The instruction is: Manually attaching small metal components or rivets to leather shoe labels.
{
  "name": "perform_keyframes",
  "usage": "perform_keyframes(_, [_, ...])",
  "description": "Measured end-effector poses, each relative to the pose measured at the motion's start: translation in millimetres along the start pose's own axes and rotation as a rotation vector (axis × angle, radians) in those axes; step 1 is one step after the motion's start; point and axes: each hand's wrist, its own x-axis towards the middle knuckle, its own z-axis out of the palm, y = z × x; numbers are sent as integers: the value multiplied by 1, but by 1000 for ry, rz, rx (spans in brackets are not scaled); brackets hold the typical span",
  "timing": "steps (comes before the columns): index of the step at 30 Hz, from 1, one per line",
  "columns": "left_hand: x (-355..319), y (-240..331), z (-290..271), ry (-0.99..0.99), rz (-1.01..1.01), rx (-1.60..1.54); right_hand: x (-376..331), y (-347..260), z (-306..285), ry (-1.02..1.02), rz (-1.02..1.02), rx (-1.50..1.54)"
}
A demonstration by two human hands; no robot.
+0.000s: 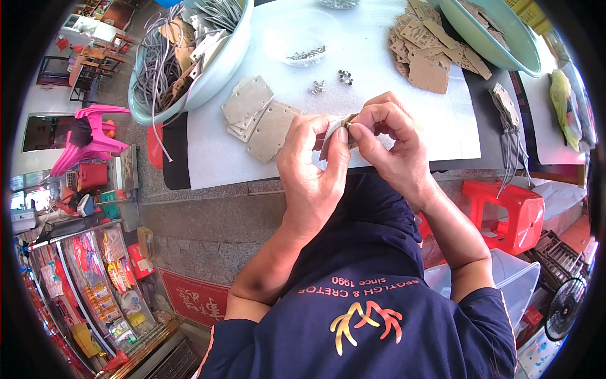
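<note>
Between the fingers of my left hand (314, 165) is a thin flat piece (334, 126), pale on one face and brown at its lower edge. The thumb and fingers of my right hand (396, 138) are pinched together at its right edge; whatever small thing they grip is hidden. Just left of my hands lie several flat grey plates (274, 131) with small holes along their edges, overlapping on a white sheet (211, 142). Beyond my fingertips are a small heap of silvery metal bits (317, 87) and a cluster of darker metal bits (345, 77).
Farther back, a clear plastic dish (278, 47) holds small metal parts. A pale green basin (237, 54) of grey cords stands left. At right are piled brown perforated pieces (429, 74), another green basin (521, 57) and corded pieces (505, 104) hanging over the edge. A red stool (527, 205) stands below.
</note>
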Motion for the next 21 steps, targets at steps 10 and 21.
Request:
perform_keyframes(10, [1, 5, -2, -5, 39, 32, 0, 0, 0, -3, 33, 36])
perform_keyframes(21, [4, 8, -7, -4, 137, 129, 3, -6, -2, 11, -111, -94])
